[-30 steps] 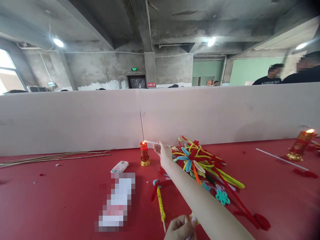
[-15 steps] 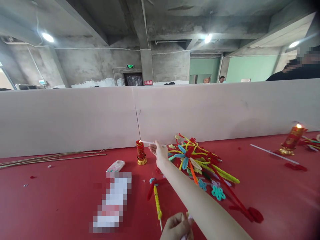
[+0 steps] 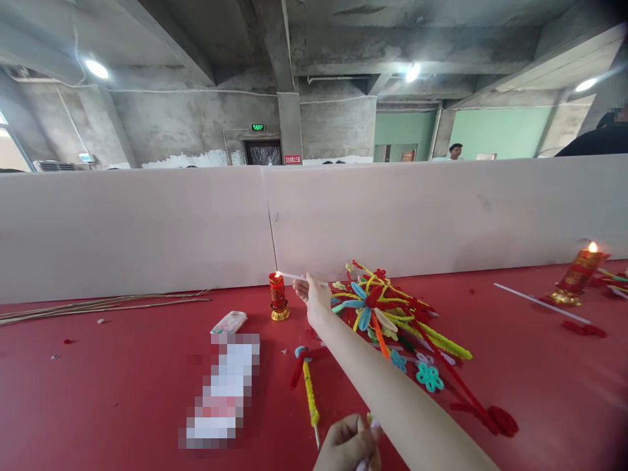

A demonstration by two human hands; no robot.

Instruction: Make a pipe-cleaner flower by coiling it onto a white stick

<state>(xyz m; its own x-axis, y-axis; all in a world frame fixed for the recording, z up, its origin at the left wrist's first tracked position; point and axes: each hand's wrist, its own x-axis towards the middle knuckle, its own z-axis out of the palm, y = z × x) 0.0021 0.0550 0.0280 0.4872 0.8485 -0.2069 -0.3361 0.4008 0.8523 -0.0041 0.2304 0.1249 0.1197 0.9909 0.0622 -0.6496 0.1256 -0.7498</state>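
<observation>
Right hand (image 3: 314,296) pinches a thin white stick (image 3: 292,277), its tip at the lit red candle (image 3: 278,296). Left hand (image 3: 349,446), closed, grips a small item, unidentifiable, above the red counter (image 3: 122,379).

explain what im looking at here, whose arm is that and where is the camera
The camera sits on a person's head, looking forward and down, so the long bare arm is their own. Their right hand holds a thin white stick, its tip at the flame of a small red candle on a gold base. Their left hand, at the bottom edge, pinches something small that I cannot make out. On the red table lie a heap of colourful pipe-cleaner flowers, a yellow and red fuzzy stem and a second lit red candle far right.
</observation>
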